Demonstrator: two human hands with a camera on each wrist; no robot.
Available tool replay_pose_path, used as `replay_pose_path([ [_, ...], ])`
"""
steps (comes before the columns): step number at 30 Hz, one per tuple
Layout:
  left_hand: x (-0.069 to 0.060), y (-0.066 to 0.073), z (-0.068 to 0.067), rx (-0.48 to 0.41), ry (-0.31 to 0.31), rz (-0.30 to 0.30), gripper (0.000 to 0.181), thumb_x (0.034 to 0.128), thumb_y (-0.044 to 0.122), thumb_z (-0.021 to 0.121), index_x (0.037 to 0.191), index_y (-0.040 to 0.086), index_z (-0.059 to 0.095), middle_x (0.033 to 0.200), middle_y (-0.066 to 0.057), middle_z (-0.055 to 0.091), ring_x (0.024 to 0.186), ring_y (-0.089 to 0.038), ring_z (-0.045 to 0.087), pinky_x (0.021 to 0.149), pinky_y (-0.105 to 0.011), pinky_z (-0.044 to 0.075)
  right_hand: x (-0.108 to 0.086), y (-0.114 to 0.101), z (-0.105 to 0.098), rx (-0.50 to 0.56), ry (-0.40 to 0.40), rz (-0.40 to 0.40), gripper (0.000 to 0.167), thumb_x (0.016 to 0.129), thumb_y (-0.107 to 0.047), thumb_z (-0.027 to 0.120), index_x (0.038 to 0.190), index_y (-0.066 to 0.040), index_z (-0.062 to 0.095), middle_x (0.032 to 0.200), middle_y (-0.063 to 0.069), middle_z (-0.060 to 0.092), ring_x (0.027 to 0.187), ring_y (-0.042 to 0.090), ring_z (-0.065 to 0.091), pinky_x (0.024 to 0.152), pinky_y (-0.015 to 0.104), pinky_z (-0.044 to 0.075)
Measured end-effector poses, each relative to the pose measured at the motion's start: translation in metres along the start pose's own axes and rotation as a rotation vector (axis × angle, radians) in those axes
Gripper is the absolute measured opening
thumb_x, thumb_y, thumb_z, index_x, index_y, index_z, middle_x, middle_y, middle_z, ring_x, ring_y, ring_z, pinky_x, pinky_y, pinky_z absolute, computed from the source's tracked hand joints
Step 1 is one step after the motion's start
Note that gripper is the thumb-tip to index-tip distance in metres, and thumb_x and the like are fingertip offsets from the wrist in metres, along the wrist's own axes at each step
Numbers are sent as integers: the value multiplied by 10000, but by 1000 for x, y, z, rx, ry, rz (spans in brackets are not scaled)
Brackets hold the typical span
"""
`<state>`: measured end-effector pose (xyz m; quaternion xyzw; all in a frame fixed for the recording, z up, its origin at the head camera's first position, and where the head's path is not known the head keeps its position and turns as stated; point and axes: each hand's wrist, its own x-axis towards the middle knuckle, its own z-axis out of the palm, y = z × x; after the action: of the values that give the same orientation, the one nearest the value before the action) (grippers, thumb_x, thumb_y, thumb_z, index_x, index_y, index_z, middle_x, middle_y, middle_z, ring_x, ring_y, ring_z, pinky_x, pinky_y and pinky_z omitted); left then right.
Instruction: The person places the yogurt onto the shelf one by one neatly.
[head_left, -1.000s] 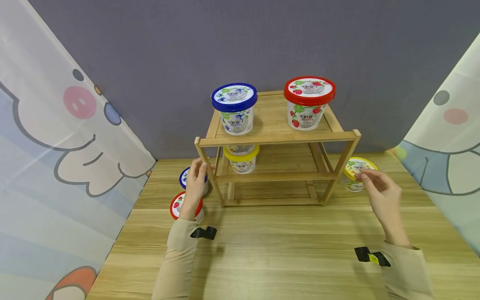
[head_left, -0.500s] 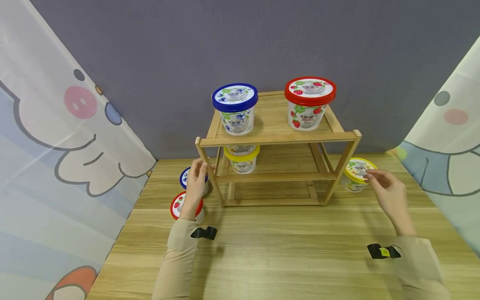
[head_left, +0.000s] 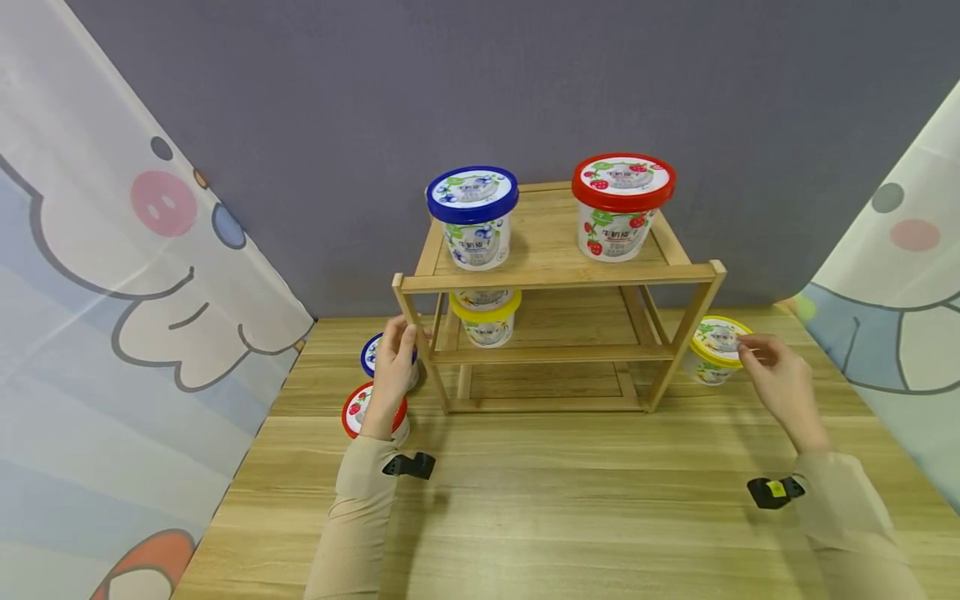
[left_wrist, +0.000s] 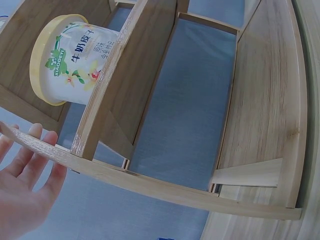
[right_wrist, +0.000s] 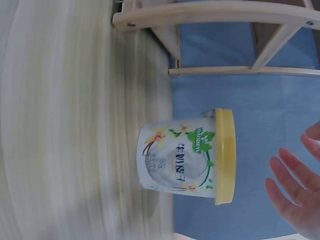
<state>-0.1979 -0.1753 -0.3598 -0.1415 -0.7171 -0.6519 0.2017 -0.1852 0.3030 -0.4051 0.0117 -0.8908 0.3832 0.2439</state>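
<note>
A pale wood-grain worktop (head_left: 570, 508) runs back to a plain grey partition (head_left: 450, 92), with a printed cartoon curtain hanging along each side: the left curtain (head_left: 82, 367) shows a large pink snout, and the right curtain (head_left: 915, 275) a rosy cheek above a blue patch. Near the middle of the back edge stands a three-level wooden rack (head_left: 558, 274), its upper front rail reflecting some light. A blue-lidded tub (head_left: 476, 221) is upright at the left end of its top shelf, a red-lidded tub (head_left: 622, 204) upright at the right end, and a vanilla tub (head_left: 487, 323) on the left of the middle shelf. Toward the worktop's back left corner, a second blue tub (head_left: 370, 354) sits behind a second red tub (head_left: 360, 410), both partly hidden by the left hand (head_left: 392, 358), whose thumb and fingers are closed about the rack's left front post. Toward the back right corner, just beside the rack, a yellow-lidded tub (head_left: 714, 352) stands upright on the wood. The right hand (head_left: 780, 379) is near its lid with fingers loosely bent and spread, holding nothing; the right wrist view shows a gap between them and the lid. Beige sleeves (head_left: 351, 525) cover both forearms.
</note>
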Motion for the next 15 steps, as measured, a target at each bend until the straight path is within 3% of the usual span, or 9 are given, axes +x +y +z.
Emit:
replay_pose_path([
  [3, 1, -10, -2, -9, 0, 17, 218, 955, 89, 362, 1093, -50, 458, 876, -261, 546, 862, -337, 534, 778, -235, 440, 3, 5, 0, -5, -18, -9, 272, 896, -115, 476, 1046, 100, 548, 922, -9, 570, 724, -219, 361, 586, 9, 338],
  [5, 2, -13, -3, -16, -3, 18, 212, 955, 120, 374, 1089, -15, 468, 874, -229, 557, 868, -328, 537, 780, -230, 439, 5, 8, 0, -19, -39, -9, 280, 899, -112, 469, 1062, 106, 534, 963, 175, 576, 727, -211, 354, 579, 7, 333],
  [6, 2, -13, -4, -16, -4, 15, 210, 955, 124, 375, 1087, -8, 470, 869, -192, 567, 875, -328, 536, 785, -234, 437, 6, 9, 0, -27, -49, -8, 287, 901, -116, 468, 1068, 108, 528, 1000, 263, 549, 734, -191, 362, 582, 7, 330],
  [8, 2, -14, -4, -7, -8, 7, 208, 955, 127, 374, 1088, -2, 470, 862, -107, 585, 888, -310, 539, 785, -235, 428, 9, 11, -1, -40, -70, -6, 304, 905, -130, 463, 1082, 112, 516, 1035, 298, 533, 767, -60, 475, 594, 39, 342],
  [10, 2, -14, -4, 9, -12, 0, 217, 956, 112, 365, 1096, -23, 463, 850, -6, 591, 899, -296, 540, 781, -241, 415, 12, 13, -2, -48, -96, -2, 331, 911, -150, 459, 1099, 120, 498, 1067, 326, 503, 835, 168, 547, 658, 177, 433],
  [12, 2, -13, -5, 22, -16, -8, 221, 956, 86, 353, 1103, -44, 454, 841, 57, 585, 909, -302, 534, 777, -249, 402, 15, 14, -2, -61, -123, 3, 361, 916, -170, 452, 1123, 125, 476, 1105, 353, 459, 912, 408, 500, 703, 373, 451],
  [13, 2, -13, -5, 26, -17, -12, 220, 956, 71, 348, 1106, -51, 452, 838, 86, 580, 912, -306, 531, 775, -252, 397, 16, 15, -2, -64, -137, 4, 371, 919, -173, 448, 1135, 129, 462, 1118, 366, 435, 946, 493, 446, 704, 468, 425],
  [15, 2, -10, -4, 28, -19, -20, 217, 953, 38, 338, 1109, -65, 446, 834, 98, 575, 911, -306, 528, 777, -260, 393, 19, 17, -2, -77, -159, 4, 388, 920, -179, 448, 1151, 133, 440, 1137, 388, 385, 974, 539, 400, 701, 601, 349],
])
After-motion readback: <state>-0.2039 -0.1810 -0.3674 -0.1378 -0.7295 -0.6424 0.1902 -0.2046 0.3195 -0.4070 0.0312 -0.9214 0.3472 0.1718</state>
